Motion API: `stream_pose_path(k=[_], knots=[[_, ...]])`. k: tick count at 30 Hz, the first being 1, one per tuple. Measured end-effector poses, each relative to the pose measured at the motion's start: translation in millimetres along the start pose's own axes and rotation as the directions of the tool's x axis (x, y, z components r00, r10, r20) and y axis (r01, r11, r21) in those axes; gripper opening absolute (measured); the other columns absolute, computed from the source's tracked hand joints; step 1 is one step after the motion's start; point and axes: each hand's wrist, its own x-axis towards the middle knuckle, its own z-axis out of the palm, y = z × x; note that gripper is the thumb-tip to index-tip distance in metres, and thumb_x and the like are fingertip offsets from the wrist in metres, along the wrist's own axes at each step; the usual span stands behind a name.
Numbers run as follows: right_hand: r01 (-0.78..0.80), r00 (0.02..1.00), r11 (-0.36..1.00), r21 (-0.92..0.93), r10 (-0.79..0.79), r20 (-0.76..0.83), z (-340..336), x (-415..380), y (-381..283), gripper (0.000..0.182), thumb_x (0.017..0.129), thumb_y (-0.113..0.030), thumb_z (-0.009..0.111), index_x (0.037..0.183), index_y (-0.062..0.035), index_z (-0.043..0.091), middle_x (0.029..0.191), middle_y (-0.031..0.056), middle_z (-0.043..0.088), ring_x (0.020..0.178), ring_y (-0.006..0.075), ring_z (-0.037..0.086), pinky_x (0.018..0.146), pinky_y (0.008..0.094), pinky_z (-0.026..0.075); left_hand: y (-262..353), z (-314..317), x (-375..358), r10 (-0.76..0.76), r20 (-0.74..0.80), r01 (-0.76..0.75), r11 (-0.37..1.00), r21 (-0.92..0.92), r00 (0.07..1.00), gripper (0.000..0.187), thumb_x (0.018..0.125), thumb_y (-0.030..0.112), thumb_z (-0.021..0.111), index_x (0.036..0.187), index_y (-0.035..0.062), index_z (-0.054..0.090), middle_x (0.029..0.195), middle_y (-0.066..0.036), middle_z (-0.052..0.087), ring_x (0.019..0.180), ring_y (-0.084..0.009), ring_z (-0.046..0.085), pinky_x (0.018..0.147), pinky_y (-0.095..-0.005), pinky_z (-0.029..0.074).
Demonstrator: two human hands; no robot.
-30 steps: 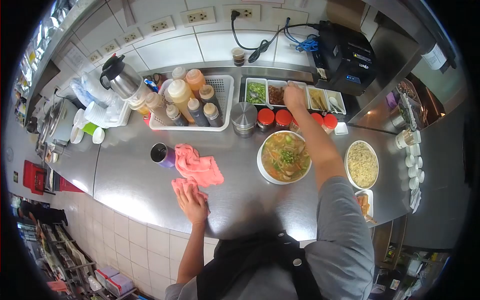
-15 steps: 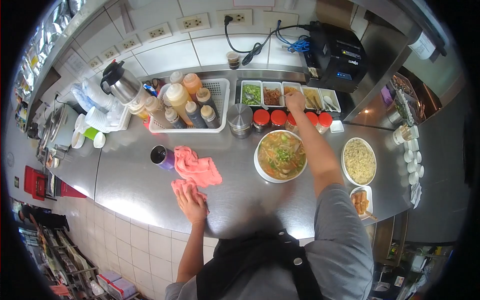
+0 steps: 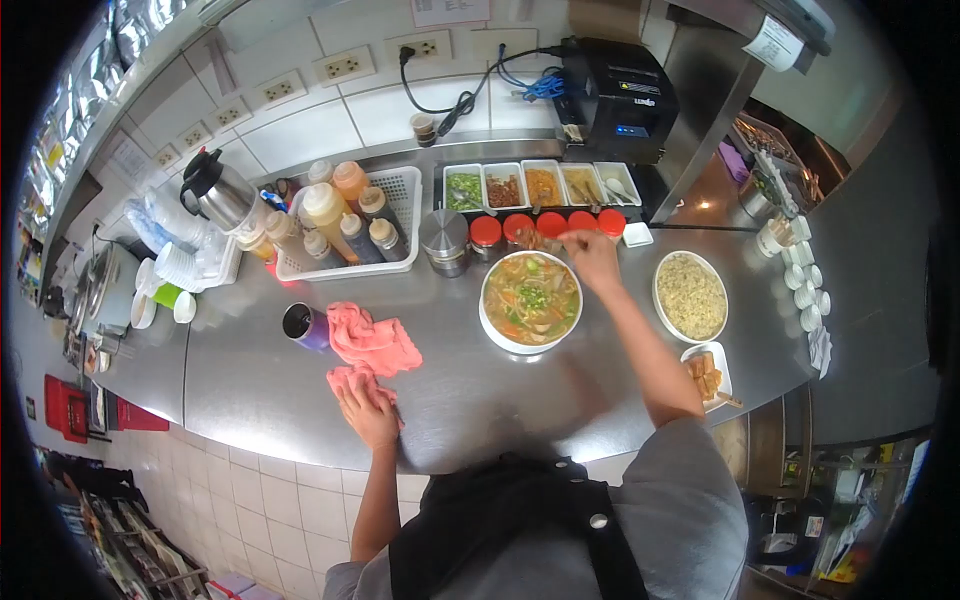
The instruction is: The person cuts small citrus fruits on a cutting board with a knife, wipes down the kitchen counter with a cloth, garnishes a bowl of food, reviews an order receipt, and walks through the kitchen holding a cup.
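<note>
My left hand (image 3: pixel 368 413) lies flat with its fingers spread on a pink cloth (image 3: pixel 374 342), near the counter's front edge. Just above the upper right rim of a white bowl of noodle soup (image 3: pixel 530 300), topped with chopped greens, my right hand (image 3: pixel 592 260) is closed on a small spoon (image 3: pixel 540 240). Reddish-brown bits seem to be on the spoon, which is blurred. Behind it stand red-lidded jars (image 3: pixel 486 232) and a row of white topping trays (image 3: pixel 503 187).
An oval dish of rice (image 3: pixel 690 297) and a small dish of rolls (image 3: pixel 706 373) stand at right. At left are a purple cup (image 3: pixel 305 326) and a white basket of squeeze bottles (image 3: pixel 400 262). A black printer (image 3: pixel 620 100) sits at the back.
My right hand has come back from the topping trays toward the soup bowl, with the spoon now showing. My left hand remains on the cloth. The whole view has shifted.
</note>
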Motion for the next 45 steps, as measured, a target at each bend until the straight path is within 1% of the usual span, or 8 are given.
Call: stream_pose_path(k=[14, 16, 19, 25, 33, 37, 43, 45], knots=[[0.089, 0.989, 0.988, -0.128, -0.103, -0.108, -14.2, -62.8, 17.1, 0.015, 0.087, -0.012, 0.064, 0.093, -0.0052, 0.076, 0.082, 0.0151, 0.068, 0.074, 0.0306, 0.066, 0.069, 0.0406, 0.052, 0.3, -0.8, -0.5, 0.035, -0.008, -0.035, 0.998, 0.049, 0.999, 0.050, 0.087, 0.020, 0.056, 0.136, 0.0120, 0.051, 0.143, -0.019, 0.046, 0.139, -0.0439, 0.034, 0.113, -0.0533, 0.029], [-0.350, 0.931, 0.927, 0.136, 0.328, 0.156, -14.3, -46.2, 26.2, 0.018, 0.088, -0.012, 0.065, 0.099, -0.0013, 0.076, 0.093, 0.0088, 0.074, 0.083, 0.0164, 0.068, 0.075, 0.0300, 0.051, -0.5, 0.4, -0.1, 0.015, -0.010, -0.015, 1.000, 0.024, 1.000, 0.048, 0.086, 0.019, 0.058, 0.134, 0.0135, 0.055, 0.146, -0.018, 0.044, 0.141, -0.0421, 0.032, 0.113, -0.0524, 0.029], [-0.352, 0.933, 0.917, 0.186, 0.327, 0.152, -7.2, -12.0, 14.8, 0.021, 0.089, -0.013, 0.065, 0.103, -0.0003, 0.076, 0.094, 0.0053, 0.074, 0.086, 0.0114, 0.066, 0.079, 0.0280, 0.050, 0.7, -1.2, -1.1, 0.024, -0.016, -0.023, 0.999, 0.038, 1.000, 0.047, 0.088, 0.020, 0.056, 0.134, 0.0114, 0.053, 0.143, -0.020, 0.046, 0.139, -0.0439, 0.035, 0.112, -0.0532, 0.030], [0.000, 0.993, 0.961, -0.275, -0.033, -0.113, 68.6, 87.1, -3.0, 0.023, 0.082, -0.007, 0.053, 0.089, 0.0028, 0.072, 0.094, 0.0278, 0.069, 0.091, 0.0445, 0.067, 0.082, 0.0486, 0.053, -7.2, 6.0, -1.8, 0.055, -0.032, -0.055, 0.998, 0.013, 0.998, 0.050, 0.085, 0.019, 0.059, 0.133, 0.0099, 0.054, 0.144, -0.021, 0.044, 0.140, -0.0436, 0.033, 0.112, -0.0534, 0.030], [0.070, 0.998, 0.854, -0.516, -0.061, 0.035, 96.0, 84.6, -36.6, 0.032, 0.089, -0.012, 0.054, 0.119, -0.0069, 0.066, 0.131, 0.0175, 0.058, 0.117, 0.0398, 0.054, 0.102, 0.0554, 0.040, -2.7, 5.9, -2.2, 0.051, -0.013, -0.051, 0.998, 0.037, 0.999, 0.049, 0.087, 0.020, 0.058, 0.135, 0.0112, 0.052, 0.144, -0.021, 0.044, 0.139, -0.0424, 0.035, 0.111, -0.0528, 0.032], [0.352, 0.935, 0.936, 0.029, -0.352, 0.035, 31.2, -23.2, -43.2, 0.026, 0.093, -0.017, 0.058, 0.114, -0.0062, 0.067, 0.121, 0.0159, 0.062, 0.106, 0.0356, 0.060, 0.091, 0.0424, 0.048, -13.3, 12.9, -2.9, 0.137, -0.019, -0.137, 0.990, 0.022, 0.990, 0.049, 0.088, 0.021, 0.058, 0.136, 0.0117, 0.051, 0.143, -0.021, 0.045, 0.138, -0.0435, 0.037, 0.109, -0.0533, 0.034], [-0.178, 0.970, 0.903, 0.391, 0.094, 0.224, -50.2, -242.4, -4.5, 0.022, 0.097, -0.017, 0.058, 0.110, -0.0033, 0.069, 0.089, 0.0078, 0.070, 0.082, 0.0139, 0.065, 0.074, 0.0328, 0.052, -8.5, 10.6, -8.8, 0.143, -0.030, -0.142, 0.989, 0.040, 0.989, 0.052, 0.088, 0.021, 0.058, 0.139, 0.0129, 0.049, 0.142, -0.022, 0.045, 0.137, -0.0433, 0.038, 0.108, -0.0530, 0.036], [-0.349, 0.928, 0.868, 0.354, 0.267, 0.260, -67.1, -303.6, 36.1, 0.022, 0.096, -0.012, 0.057, 0.112, -0.0038, 0.069, 0.092, 0.0064, 0.070, 0.082, 0.0125, 0.065, 0.076, 0.0286, 0.053, 18.5, 2.1, -11.9, 0.181, -0.183, -0.081, 0.889, 0.452, 0.966, 0.054, 0.087, 0.014, 0.060, 0.140, 0.0103, 0.048, 0.144, -0.021, 0.045, 0.137, -0.0424, 0.038, 0.109, -0.0521, 0.035]])
